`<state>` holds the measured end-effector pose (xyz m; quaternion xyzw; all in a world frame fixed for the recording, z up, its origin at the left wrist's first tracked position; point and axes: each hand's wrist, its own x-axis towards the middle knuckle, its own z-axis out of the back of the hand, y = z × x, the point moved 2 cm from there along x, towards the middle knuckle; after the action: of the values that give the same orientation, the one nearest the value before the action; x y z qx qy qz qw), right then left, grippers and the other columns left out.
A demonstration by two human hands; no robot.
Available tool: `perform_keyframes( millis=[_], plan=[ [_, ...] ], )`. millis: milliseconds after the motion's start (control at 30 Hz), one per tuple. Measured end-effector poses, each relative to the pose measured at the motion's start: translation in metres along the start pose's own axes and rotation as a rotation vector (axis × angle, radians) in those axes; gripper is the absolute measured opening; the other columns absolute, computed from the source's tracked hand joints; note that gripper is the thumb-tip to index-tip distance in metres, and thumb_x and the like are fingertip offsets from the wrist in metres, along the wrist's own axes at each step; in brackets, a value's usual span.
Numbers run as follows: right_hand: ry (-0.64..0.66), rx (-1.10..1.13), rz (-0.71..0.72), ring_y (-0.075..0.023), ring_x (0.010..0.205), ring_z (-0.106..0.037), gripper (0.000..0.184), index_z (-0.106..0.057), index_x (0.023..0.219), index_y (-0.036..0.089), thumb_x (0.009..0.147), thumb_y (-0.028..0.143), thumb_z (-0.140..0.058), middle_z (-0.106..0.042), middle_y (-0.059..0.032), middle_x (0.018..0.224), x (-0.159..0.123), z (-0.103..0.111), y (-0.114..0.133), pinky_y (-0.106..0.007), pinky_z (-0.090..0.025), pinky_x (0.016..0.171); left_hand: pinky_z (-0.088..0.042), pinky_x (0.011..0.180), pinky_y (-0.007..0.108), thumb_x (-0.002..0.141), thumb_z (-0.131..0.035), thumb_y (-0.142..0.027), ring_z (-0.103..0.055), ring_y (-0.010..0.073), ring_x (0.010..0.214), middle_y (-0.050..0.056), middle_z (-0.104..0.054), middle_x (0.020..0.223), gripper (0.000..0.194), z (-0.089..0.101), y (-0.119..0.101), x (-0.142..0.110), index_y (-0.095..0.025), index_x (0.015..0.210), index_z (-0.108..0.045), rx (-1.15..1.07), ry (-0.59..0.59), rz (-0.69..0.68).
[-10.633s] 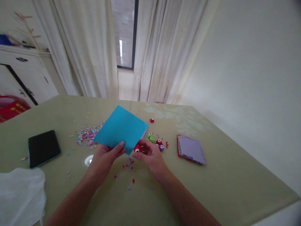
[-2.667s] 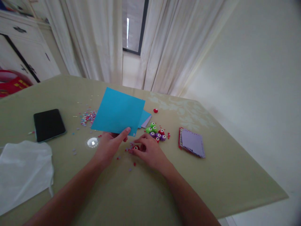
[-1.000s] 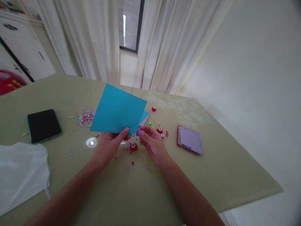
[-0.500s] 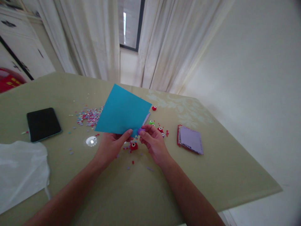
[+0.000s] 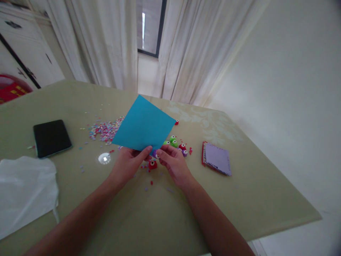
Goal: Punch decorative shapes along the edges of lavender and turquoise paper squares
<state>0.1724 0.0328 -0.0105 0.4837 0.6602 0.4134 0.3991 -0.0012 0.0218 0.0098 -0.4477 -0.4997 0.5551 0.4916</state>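
Note:
My left hand (image 5: 133, 160) grips a sheet of blue paper (image 5: 145, 124) by its near corner, thumb on top and the other fingers mostly hidden. The sheet is raised above the table. Against that corner, my right hand (image 5: 173, 160) pinches a small purple figure with a white googly eye (image 5: 155, 154). A red one-eyed figure (image 5: 152, 164) lies on the table just below both hands. Beyond my right hand, several green one-eyed figures (image 5: 173, 143) sit beside red (image 5: 182, 146) and purple ones (image 5: 184, 153).
Colourful confetti bits (image 5: 106, 131) are heaped behind the paper's left side. A black tablet (image 5: 52, 138), a white cloth-like bag (image 5: 26, 195) and a shiny clear disc (image 5: 104, 158) lie on the left. To the right rests a stack of purple and red squares (image 5: 217, 158).
The blue sheet has turned slightly and shifted a little right. The purple figure in my right hand now shows its eye. More green figures are uncovered behind the hand.

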Motion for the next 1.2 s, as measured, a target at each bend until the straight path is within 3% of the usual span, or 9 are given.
perform_keyframes(
  millis=[133,333,633,1033,1200],
  plan=[
    [0.083,-0.028,-0.01,-0.0174,0.077,-0.066,0.043,-0.078,0.084,0.022,0.06,0.044,-0.106,-0.074,-0.0002,0.081,-0.0007,-0.0027,0.0004,-0.031,-0.05,0.074,-0.06,0.066,0.035,0.08,-0.077,-0.056,-0.08,0.0279,0.073,0.007,-0.085,0.079,0.034,0.0016,0.0035,0.0011,-0.022,0.074,-0.077,0.05,0.053,-0.004],
    [0.018,0.017,-0.056,-0.0108,0.064,-0.054,0.043,-0.077,0.084,0.02,0.066,0.05,-0.103,-0.069,0.0027,0.077,-0.0036,-0.0032,0.0044,-0.026,-0.039,0.06,-0.058,0.063,0.033,0.079,-0.078,-0.059,-0.077,0.0262,0.067,0.006,-0.082,0.071,0.038,0.0035,0.0084,0.0035,-0.022,0.07,-0.076,0.063,0.054,-0.002],
    [0.056,-0.019,-0.112,-0.0129,0.061,-0.056,0.05,-0.075,0.076,0.019,0.063,0.058,-0.103,-0.067,0.0016,0.068,-0.0038,-0.0055,0.0047,-0.029,-0.04,0.06,-0.048,0.054,0.03,0.08,-0.074,-0.06,-0.066,0.0213,0.057,0.005,-0.076,0.063,0.042,0.0002,0.0037,0.0006,-0.021,0.063,-0.073,0.127,0.083,-0.024],
    [0.054,-0.052,-0.075,-0.0133,0.061,-0.054,0.047,-0.078,0.078,0.019,0.069,0.06,-0.099,-0.067,0.0009,0.069,-0.0041,-0.0042,-0.0004,-0.029,-0.039,0.06,-0.052,0.058,0.03,0.08,-0.073,-0.056,-0.067,0.0218,0.06,0.004,-0.075,0.063,0.038,-0.0004,0.0003,0.0006,-0.022,0.062,-0.072,0.119,0.077,-0.04],
    [0.056,-0.008,-0.089,-0.015,0.062,-0.056,0.049,-0.078,0.077,0.02,0.064,0.062,-0.101,-0.067,0.0001,0.069,-0.003,-0.0071,-0.0003,-0.031,-0.044,0.062,-0.051,0.057,0.03,0.078,-0.073,-0.056,-0.066,0.0214,0.057,0.004,-0.074,0.061,0.038,-0.001,0.001,0.0006,-0.023,0.06,-0.07,0.095,0.082,-0.022]
  ],
)
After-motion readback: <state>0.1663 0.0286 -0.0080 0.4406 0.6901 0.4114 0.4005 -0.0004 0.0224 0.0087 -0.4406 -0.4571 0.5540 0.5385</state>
